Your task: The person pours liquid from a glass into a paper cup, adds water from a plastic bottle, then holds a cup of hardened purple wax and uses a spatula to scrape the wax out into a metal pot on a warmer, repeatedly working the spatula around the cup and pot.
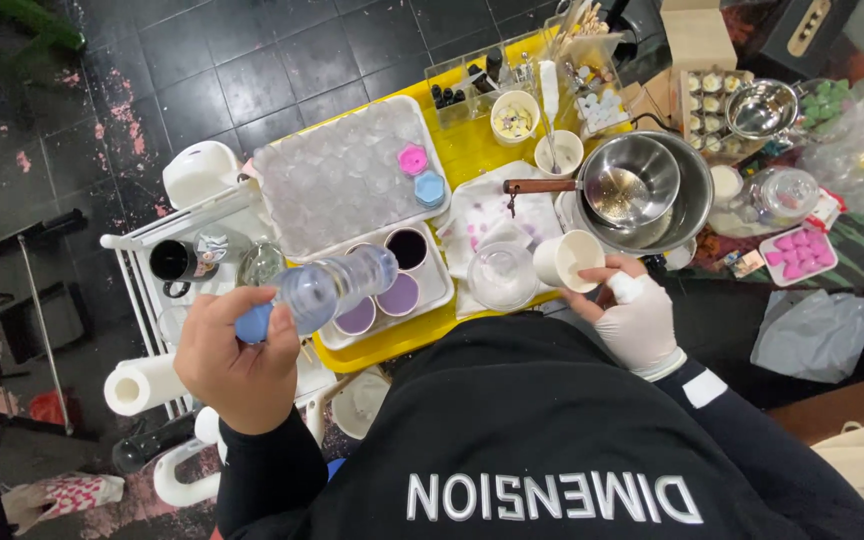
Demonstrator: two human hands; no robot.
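Two hands work over a crowded yellow table (392, 345). At lower left of the frame the left hand (237, 365) is bare and wrapped around a clear plastic bottle (337, 285) with a blue cap (252, 323); the bottle lies almost level, cap end in the palm, its base pointing toward the middle of the frame above a white tray (439, 285) of round moulds (two filled pale purple, one very dark).

Behind that tray sits a larger white tray (347, 175) of clear bubbled moulds, with a pink piece (412, 158) and a blue piece (429, 188) at its right edge. Left of the table stands a white wire rack (167, 235) with a black mug (170, 260), and a paper towel roll (142, 383) lies below it. The floor is dark tile with worn pink patches.

Centre right, a glass bowl (500, 275) rests on a stained white cloth (487, 210), just beside a small white cup (570, 260). The right hand (632, 315), in a white glove, closes on that cup's rim. Above it a steel saucepan (632, 180) with a wooden handle sits inside a larger steel bowl (697, 205). At far right a tray of pink shapes (797, 252) lies on a dark patterned surface.
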